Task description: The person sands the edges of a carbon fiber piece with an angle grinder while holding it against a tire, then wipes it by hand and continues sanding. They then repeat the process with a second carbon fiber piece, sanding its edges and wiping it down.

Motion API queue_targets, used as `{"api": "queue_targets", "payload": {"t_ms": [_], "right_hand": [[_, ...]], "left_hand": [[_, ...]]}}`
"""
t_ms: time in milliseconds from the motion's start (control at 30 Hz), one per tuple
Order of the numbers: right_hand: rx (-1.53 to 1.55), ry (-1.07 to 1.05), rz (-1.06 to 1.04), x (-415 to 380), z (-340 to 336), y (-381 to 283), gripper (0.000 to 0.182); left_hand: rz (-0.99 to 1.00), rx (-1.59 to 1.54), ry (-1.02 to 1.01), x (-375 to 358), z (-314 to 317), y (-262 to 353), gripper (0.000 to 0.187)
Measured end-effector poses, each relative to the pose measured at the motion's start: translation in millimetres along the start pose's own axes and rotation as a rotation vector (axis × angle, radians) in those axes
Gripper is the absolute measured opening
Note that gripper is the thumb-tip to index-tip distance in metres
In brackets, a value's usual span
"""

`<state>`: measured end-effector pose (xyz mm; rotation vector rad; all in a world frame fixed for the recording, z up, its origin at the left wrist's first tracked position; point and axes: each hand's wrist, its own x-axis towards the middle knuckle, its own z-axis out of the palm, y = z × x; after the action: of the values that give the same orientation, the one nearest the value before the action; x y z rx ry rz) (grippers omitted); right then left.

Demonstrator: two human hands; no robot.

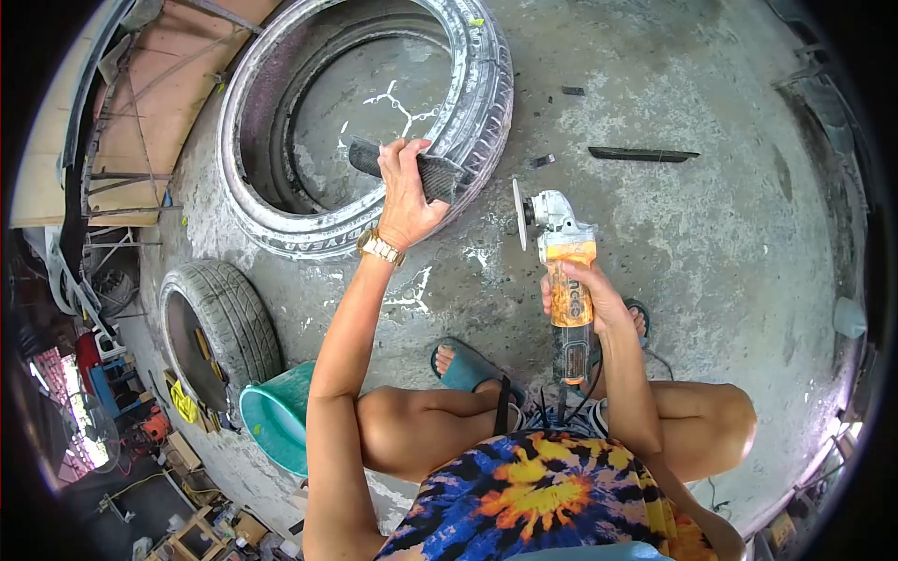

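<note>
My knees are hiding the grinder's cable, and the fisheye edge is darkening the workshop clutter. I am squatting on a stained concrete floor (pixel 711 234). My left hand (pixel 404 192) is gripping a rubber strip (pixel 440 176) against the whitened tyre (pixel 468 103); my right hand (pixel 585 299) is clasping the angle grinder (pixel 561 252), just beside it.

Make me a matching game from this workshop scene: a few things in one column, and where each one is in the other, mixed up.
Things:
1. rubber strip
2. angle grinder
3. teal bucket
4. small tyre

Places:
A. in the right hand
B. on the floor beside the left knee
C. held by the left hand against the large tyre
D. lying on the concrete, just beyond the bucket

Pairs: 1-C, 2-A, 3-B, 4-D
</note>
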<state>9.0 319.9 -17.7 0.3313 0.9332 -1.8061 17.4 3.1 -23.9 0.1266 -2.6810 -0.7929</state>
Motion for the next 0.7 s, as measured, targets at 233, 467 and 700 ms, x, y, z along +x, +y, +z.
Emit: {"api": "queue_targets", "payload": {"t_ms": [233,467,700], "right_hand": [[-0.045,0.029,-0.010,-3,-2,-2,0.034],[-0.025,0.055,-0.040,-3,-12,-3,0.035],[-0.014,0.037,-0.070,-3,-9,-5,0.037]], "left_hand": [[-0.035,0.264,-0.089,3,-6,13,0.071],[-0.033,0.248,-0.186,0,-20,9,0.084],[-0.229,-0.509,-0.487,15,-54,-24,0.104]]}}
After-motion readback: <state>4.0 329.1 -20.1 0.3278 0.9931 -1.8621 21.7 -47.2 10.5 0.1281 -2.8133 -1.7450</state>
